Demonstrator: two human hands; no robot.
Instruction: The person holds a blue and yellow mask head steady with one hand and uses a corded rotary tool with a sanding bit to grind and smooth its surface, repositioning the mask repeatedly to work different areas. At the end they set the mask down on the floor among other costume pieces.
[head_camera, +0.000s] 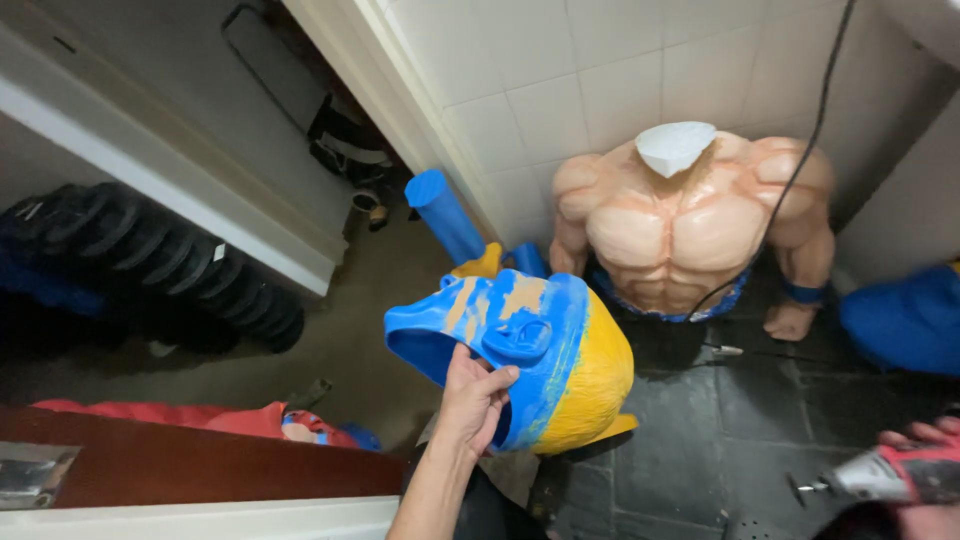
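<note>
Dark tile floor (740, 420) | white tiled wall (600, 80) | left hand (470, 395) grips blue-yellow head (540, 350)

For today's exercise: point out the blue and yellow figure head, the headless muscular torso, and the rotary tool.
Blue and yellow figure head (560, 350), head view, on its blue side panel.
Headless muscular torso (680, 225), head view, on the chest.
Rotary tool (880, 478), head view, on its grey and red body.

No packages, signs or screens show, as far as visible.
</note>
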